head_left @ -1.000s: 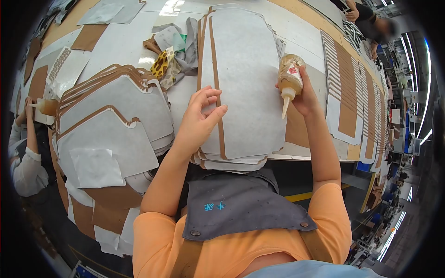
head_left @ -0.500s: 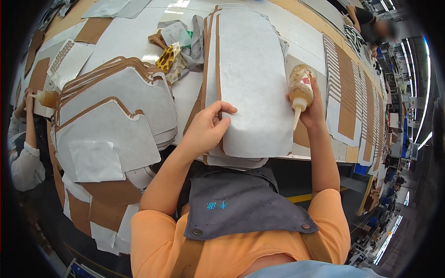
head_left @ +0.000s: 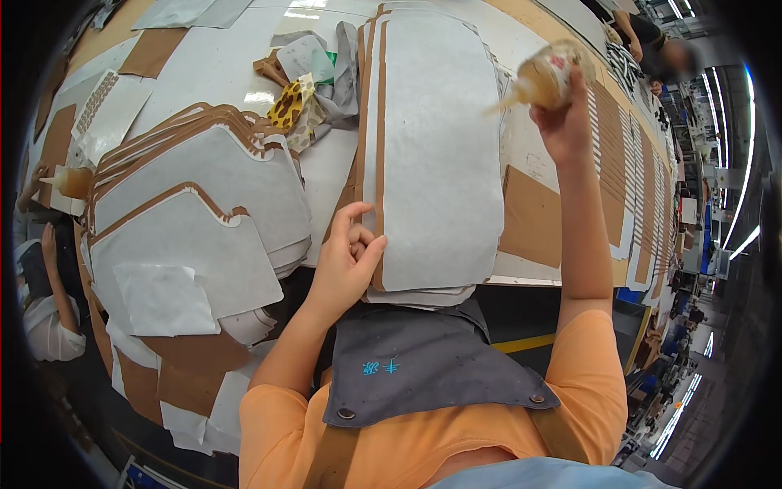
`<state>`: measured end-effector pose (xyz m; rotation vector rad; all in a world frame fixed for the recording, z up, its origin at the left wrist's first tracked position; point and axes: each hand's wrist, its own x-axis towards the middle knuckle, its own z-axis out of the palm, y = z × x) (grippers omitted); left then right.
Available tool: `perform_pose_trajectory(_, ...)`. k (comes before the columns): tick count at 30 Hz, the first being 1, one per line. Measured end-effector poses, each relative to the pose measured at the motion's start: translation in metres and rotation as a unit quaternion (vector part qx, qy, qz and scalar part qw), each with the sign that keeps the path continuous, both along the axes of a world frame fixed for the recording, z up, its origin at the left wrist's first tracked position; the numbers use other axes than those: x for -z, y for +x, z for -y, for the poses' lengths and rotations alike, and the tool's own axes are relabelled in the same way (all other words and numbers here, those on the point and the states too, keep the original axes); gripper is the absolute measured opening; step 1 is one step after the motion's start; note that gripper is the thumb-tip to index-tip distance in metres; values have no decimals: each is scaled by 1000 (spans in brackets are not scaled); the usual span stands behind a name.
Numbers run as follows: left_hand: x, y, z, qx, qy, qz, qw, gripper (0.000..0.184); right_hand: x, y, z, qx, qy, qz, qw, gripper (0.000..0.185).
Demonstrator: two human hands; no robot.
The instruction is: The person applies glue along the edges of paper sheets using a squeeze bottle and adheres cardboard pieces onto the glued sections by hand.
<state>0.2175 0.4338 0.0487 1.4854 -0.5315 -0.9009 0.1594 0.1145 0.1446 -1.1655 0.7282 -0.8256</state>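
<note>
In my right hand [head_left: 564, 122] is a squeeze bottle [head_left: 550, 77] with a cloudy amber filling and a long pale nozzle. It is tilted above the upper right of the stack, its nozzle pointing left. Directly in front of me lies a tall stack of long white-faced panels [head_left: 444, 155] with brown strips showing along the left side. My left hand [head_left: 349, 265] rests at the stack's lower left edge, index finger and thumb apart, the thumb tip touching the panel edge. The other fingers are curled.
To the left is a pile of shaped white panels with brown edges [head_left: 191, 232]. Fabric scraps [head_left: 305, 98] lie behind it. A brown sheet [head_left: 529, 216] and striped rows of panels [head_left: 611, 147] lie right. Another person's arm [head_left: 55, 273] and an amber bottle [head_left: 73, 182] are far left.
My right hand has lifted the bottle up and away, and its nozzle has swung from downward to leftward. My left hand has slid down and left to the stack's edge, its fingers spreading.
</note>
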Motion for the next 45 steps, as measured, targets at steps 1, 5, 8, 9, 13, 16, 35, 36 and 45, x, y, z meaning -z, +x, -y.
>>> perform_pose_trajectory(1,1,-1,-2,-10,4,9,1000,40,-2,17,3,-22,-26,2,999,49)
perform_pose_trajectory(5,-2,-1,-11,28,68,124,989,39,-1,75,31,-101,-78,-41,991,45)
perform_pose_trajectory(8,6,4,-15,42,61,172,982,40,1,114,37,-106,-138,-69,982,46)
perform_pose_trajectory(9,9,7,-16,50,55,183,980,41,3,126,38,-100,-169,-72,978,46)
perform_pose_trajectory(13,26,15,-18,16,1,219,976,33,15,163,53,-136,-237,-79,959,41)
perform_pose_trajectory(16,43,15,-21,-19,-8,183,983,31,19,183,56,-130,-266,-95,950,38)
perform_pose_trajectory(35,48,19,-20,-13,-24,214,976,31,39,228,64,-109,-326,-127,930,42)
perform_pose_trajectory(36,46,18,-19,-17,-17,205,978,30,40,228,65,-115,-327,-128,929,42)
perform_pose_trajectory(45,43,19,-18,-24,-16,205,978,29,40,217,60,-178,-285,-139,931,31)
